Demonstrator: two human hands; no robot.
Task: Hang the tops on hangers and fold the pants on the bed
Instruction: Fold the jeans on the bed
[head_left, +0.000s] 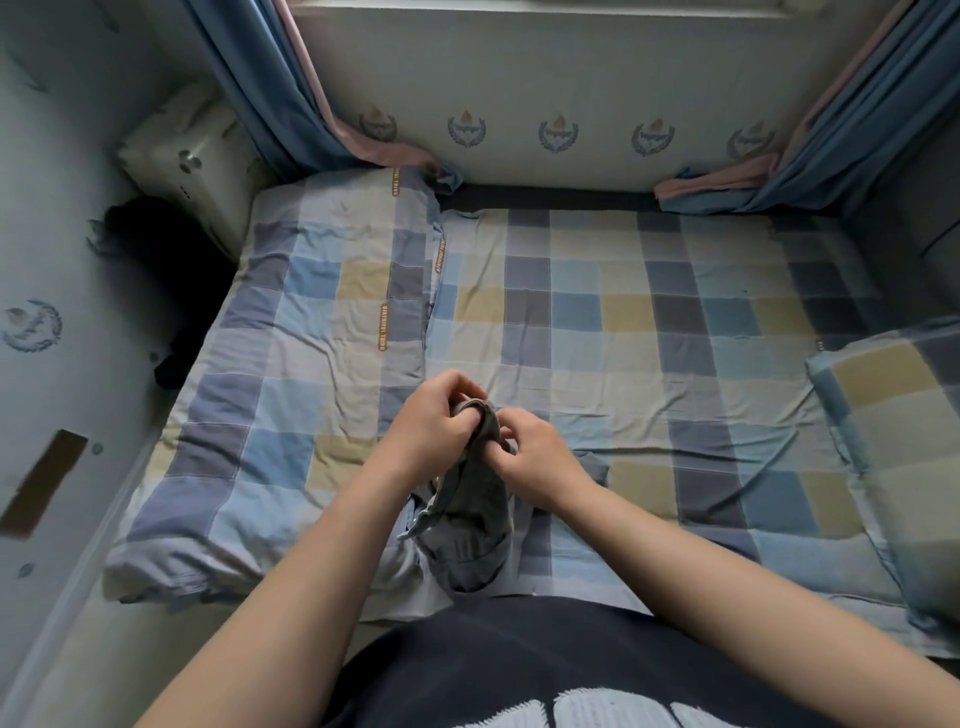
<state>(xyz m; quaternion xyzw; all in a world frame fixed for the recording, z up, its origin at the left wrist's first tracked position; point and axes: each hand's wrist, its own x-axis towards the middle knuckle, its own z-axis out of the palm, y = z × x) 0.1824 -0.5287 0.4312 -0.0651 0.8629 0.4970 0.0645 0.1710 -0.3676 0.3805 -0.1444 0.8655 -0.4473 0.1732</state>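
A grey-blue denim garment (470, 525), bunched up, hangs from both my hands above the near edge of the bed (649, 322). My left hand (431, 421) grips its top end, with the fingers curled round the fabric. Just to the right and slightly lower, my right hand (530, 457) pinches the same end. A seamed band of the garment shows at the lower left. Its lower part rests against the checked sheet in front of my body. Whether it is pants or a top, I cannot tell.
A folded checked quilt (291, 374) lies on the left half of the bed and a checked pillow (893, 447) at the right edge. Dark clothing (171, 270) sits in the left corner. Blue curtains (270, 88) hang at both far corners against the wall.
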